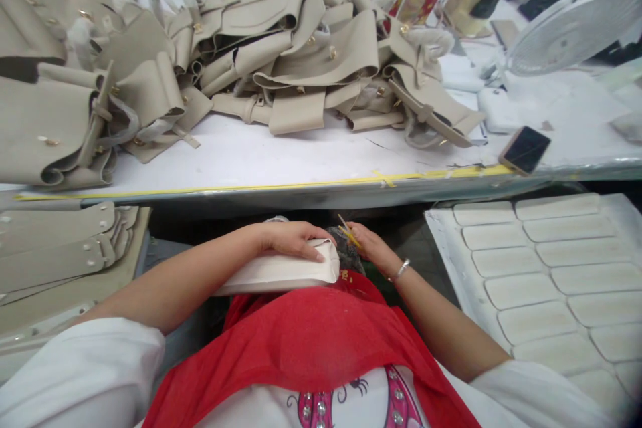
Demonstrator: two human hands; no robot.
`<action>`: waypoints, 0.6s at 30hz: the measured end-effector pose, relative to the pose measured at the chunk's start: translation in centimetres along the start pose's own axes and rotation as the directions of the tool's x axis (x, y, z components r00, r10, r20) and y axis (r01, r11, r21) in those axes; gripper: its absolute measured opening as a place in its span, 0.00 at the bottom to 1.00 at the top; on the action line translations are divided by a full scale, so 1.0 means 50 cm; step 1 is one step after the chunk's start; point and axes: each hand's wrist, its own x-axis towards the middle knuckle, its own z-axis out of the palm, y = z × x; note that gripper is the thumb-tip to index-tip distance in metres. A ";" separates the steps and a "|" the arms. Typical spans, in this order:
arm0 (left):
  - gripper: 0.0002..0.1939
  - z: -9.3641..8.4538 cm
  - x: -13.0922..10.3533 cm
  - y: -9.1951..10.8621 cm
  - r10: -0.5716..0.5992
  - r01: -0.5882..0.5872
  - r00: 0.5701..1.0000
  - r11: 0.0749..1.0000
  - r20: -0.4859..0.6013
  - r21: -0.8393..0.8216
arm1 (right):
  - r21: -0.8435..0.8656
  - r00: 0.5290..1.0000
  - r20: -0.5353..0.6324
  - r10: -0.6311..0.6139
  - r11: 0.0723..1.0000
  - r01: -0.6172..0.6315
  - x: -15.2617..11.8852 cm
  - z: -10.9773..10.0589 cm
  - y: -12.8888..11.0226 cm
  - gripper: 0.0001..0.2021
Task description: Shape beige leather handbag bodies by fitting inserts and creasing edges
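Across my lap lies a long cream, box-shaped leather-like piece point(281, 272). My left hand point(295, 241) grips it near its right end, thumb on top and fingers over the far side. Just to the right, my right hand point(368, 244) is closed around small yellow-handled thread snips point(351, 235), their pointed tips showing past the fingers toward the piece. The snips and the piece are apart. Parts of the right fingers are hidden, and the underside of the cream piece is out of sight.
A white worktable point(241, 157) with a yellow-taped edge runs ahead, heaped with beige bag parts point(321, 53). A phone point(526, 149) sits at its edge, near a white fan point(572, 30). Beige straps point(55, 241) lie left; a board point(441, 234) of cream panels stands right.
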 end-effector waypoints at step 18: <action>0.27 -0.015 -0.031 -0.019 -0.047 0.047 0.999 0.983 0.005 -0.176 | -0.873 0.964 0.241 -0.116 0.408 0.268 0.024 -0.004 -0.157 0.35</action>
